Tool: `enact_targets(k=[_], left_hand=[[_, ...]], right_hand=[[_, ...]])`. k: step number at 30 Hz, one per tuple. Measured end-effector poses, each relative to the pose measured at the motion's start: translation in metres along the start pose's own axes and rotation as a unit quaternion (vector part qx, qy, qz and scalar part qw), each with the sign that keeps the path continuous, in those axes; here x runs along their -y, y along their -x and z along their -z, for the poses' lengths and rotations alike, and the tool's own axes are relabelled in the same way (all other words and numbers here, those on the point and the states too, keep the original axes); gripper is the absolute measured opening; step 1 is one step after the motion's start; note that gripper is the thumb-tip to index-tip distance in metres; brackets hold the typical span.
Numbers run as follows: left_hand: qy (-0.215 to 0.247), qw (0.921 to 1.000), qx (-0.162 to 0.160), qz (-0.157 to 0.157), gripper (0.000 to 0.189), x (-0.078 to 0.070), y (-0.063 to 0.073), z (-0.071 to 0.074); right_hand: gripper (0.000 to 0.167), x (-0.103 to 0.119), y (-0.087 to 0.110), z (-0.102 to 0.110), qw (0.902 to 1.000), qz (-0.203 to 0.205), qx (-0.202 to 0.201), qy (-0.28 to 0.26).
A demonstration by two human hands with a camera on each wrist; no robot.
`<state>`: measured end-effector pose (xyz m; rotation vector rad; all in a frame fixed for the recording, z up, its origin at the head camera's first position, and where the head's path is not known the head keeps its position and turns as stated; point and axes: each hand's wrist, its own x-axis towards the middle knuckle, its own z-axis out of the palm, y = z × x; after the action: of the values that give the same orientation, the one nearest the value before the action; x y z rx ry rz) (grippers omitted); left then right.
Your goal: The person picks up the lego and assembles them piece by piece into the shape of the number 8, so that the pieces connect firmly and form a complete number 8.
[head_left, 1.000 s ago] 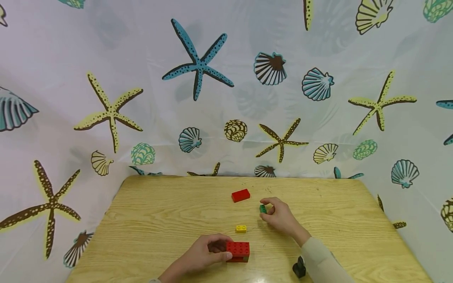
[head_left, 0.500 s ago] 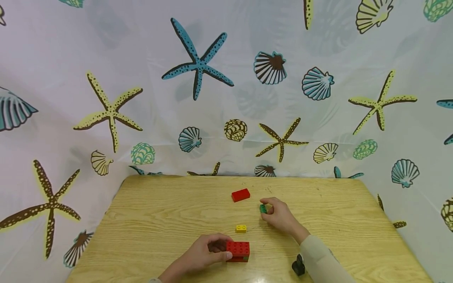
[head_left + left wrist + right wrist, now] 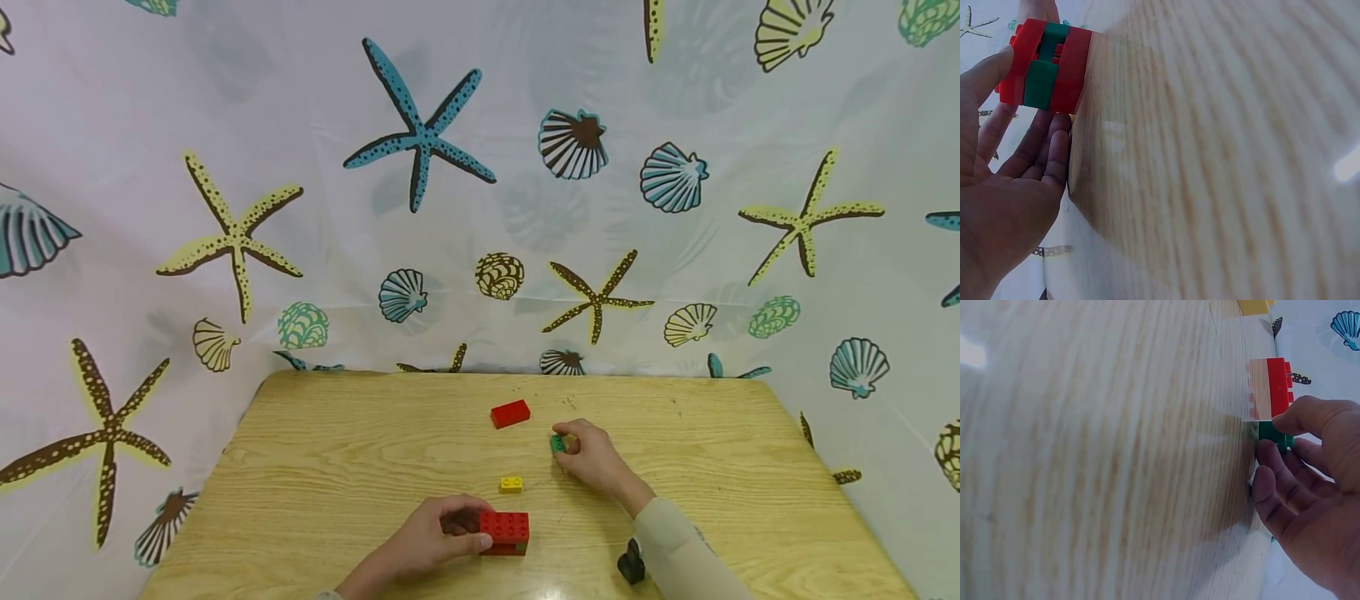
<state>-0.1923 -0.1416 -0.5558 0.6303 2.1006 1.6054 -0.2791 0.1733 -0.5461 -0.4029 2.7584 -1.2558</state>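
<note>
My left hand (image 3: 442,535) grips a small stack of toy building bricks (image 3: 506,528) near the table's front, thumb on the near side. In the left wrist view the stack (image 3: 1074,72) has red bricks above and below, with green bricks and a gap between them. Farther back, my right hand (image 3: 597,461) pinches a small green brick (image 3: 557,444) between thumb and fingers. In the right wrist view that green brick (image 3: 1270,432) sits at the tabletop, partly covered by the fingers.
A flat red brick (image 3: 511,414) lies at the back of the wooden table (image 3: 337,450), left of the right hand. A small yellow brick (image 3: 511,485) lies just behind the stack. Patterned cloth (image 3: 450,242) hangs round the table. A black object (image 3: 632,562) is by the right sleeve.
The right hand's fingers have shifted very slightly at the green brick. My left hand and the brick stack stay in place.
</note>
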Motion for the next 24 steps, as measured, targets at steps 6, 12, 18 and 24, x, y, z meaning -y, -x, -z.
enact_targets(k=[6, 12, 18, 24], left_hand=[[0.002, 1.0000, 0.002, 0.002, 0.037, -0.001, 0.000, 0.000], [0.004, 1.0000, 0.004, 0.005, 0.038, -0.001, 0.000, 0.000], [-0.002, 1.0000, -0.001, 0.006, 0.038, -0.002, 0.000, -0.001], [-0.007, 0.9999, -0.006, 0.009, 0.038, -0.003, 0.000, -0.001]], right_hand=[[0.041, -0.001, -0.001, -0.002, 1.0000, -0.004, -0.005, 0.004], [0.036, 0.000, 0.000, -0.002, 0.9999, -0.011, -0.010, 0.000], [0.034, 0.005, 0.003, 0.000, 0.9999, 0.006, -0.014, 0.005], [0.033, 0.019, 0.009, 0.003, 0.9997, 0.024, -0.009, -0.004]])
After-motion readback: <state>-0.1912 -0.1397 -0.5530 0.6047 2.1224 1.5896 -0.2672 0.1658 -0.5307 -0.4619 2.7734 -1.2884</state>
